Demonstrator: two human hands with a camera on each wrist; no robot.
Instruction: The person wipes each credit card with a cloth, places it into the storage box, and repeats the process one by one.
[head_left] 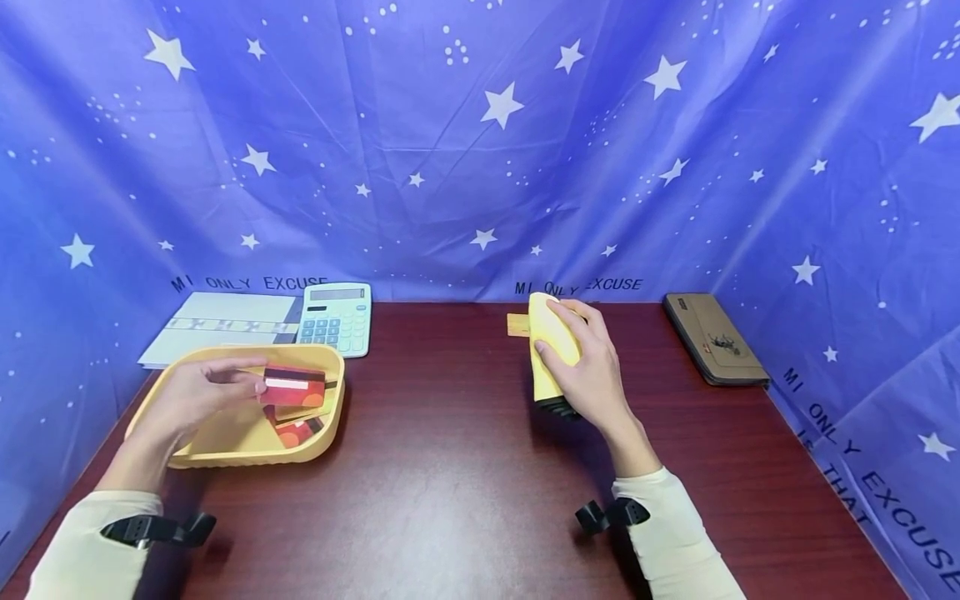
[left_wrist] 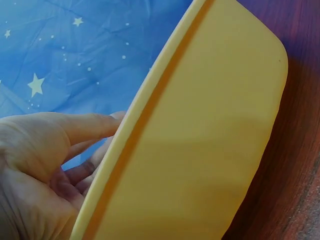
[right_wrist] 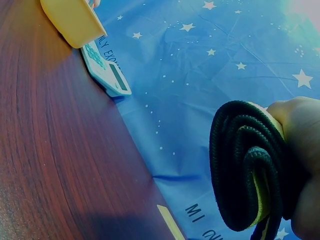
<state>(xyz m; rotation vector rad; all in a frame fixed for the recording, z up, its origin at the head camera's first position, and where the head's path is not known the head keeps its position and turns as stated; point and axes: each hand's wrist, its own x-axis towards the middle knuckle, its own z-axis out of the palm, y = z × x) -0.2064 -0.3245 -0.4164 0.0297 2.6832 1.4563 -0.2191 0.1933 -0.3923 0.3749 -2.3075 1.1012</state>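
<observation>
My left hand [head_left: 191,396] reaches over a yellow plastic basket [head_left: 240,458] and pinches a red bank card [head_left: 294,396] with a dark stripe. Several more cards [head_left: 296,433] lie in the basket below it. In the left wrist view the basket's outer wall [left_wrist: 205,125] hides the fingertips and the card. On the right, my right hand [head_left: 592,367] grips a folded yellow cloth [head_left: 551,367] with black edging. The right wrist view shows the cloth's rolled black end [right_wrist: 245,170], held above the table.
A pale blue calculator [head_left: 348,321] and a white notebook-like item [head_left: 225,317] lie behind the basket. A yellow strip [head_left: 517,325] lies at the table's back edge, partly behind the cloth. A brown wallet [head_left: 712,337] lies at the right. Star-patterned curtains [head_left: 450,167] surround the table.
</observation>
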